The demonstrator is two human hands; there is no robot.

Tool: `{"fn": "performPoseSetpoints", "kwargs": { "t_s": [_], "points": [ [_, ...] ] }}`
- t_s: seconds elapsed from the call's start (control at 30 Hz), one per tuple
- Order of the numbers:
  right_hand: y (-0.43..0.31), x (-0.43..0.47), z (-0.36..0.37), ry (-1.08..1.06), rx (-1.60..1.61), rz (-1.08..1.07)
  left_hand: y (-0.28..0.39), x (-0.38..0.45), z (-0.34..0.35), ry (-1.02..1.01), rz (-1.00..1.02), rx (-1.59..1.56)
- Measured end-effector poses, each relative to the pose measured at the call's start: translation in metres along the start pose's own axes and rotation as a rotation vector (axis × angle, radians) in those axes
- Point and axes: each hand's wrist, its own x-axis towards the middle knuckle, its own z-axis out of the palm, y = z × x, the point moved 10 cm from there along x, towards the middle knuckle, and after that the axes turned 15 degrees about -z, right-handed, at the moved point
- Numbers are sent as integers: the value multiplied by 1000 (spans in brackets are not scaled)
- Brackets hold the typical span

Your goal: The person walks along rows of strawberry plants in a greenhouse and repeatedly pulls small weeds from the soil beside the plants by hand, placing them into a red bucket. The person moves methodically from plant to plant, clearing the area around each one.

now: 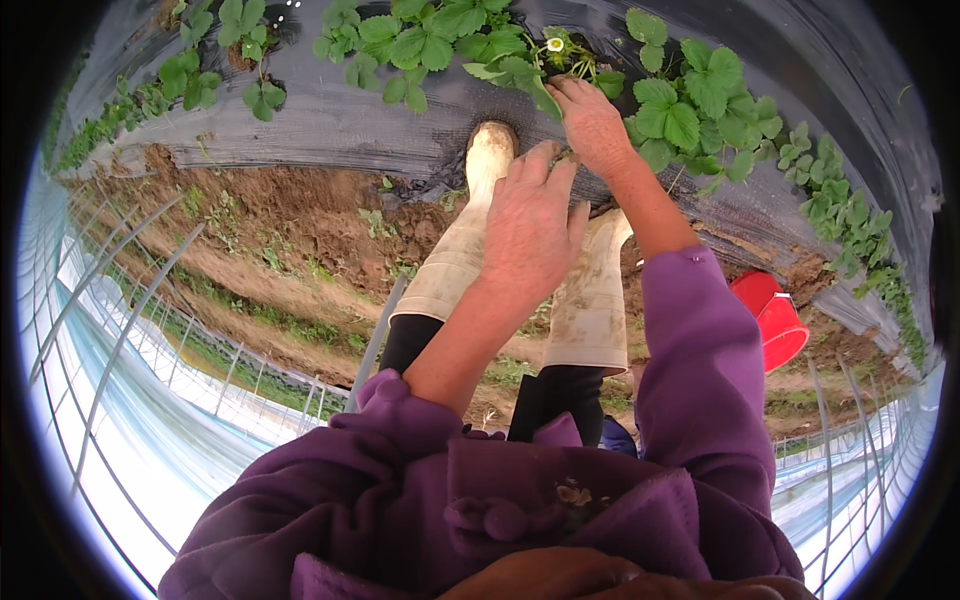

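Before me a strawberry plant with a white flower [555, 44] grows through black plastic mulch [337, 127]. My right hand [589, 124] reaches to the base of this plant, its fingers at the stems and against a green leaf [545, 96]; the fingertips are partly hidden, and whether they grip anything cannot be told. Nearer my body, my left hand [531, 214] hovers palm down over the boots, its fingers spread and nothing seen in it. Its fingertips lie just below my right hand in the picture.
More strawberry plants [667, 112] line the mulched bed to both sides. White rubber boots [491, 161] stand at the bed's edge. A red bucket [766, 319] sits on the soil at the right. Metal hoops [135, 307] and plastic sheeting rise behind the soil path [285, 225].
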Motion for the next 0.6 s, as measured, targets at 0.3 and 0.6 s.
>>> {"fn": "performPoseSetpoints", "kwargs": {
  "t_s": [0.3,0.6],
  "points": [
    [75,5,-54,76,-184,334,-1,-3,2,-54,-12,-73],
    [92,5,-30,-389,-728,159,0,1,-3,-80,-25,-58]
  ]
}}
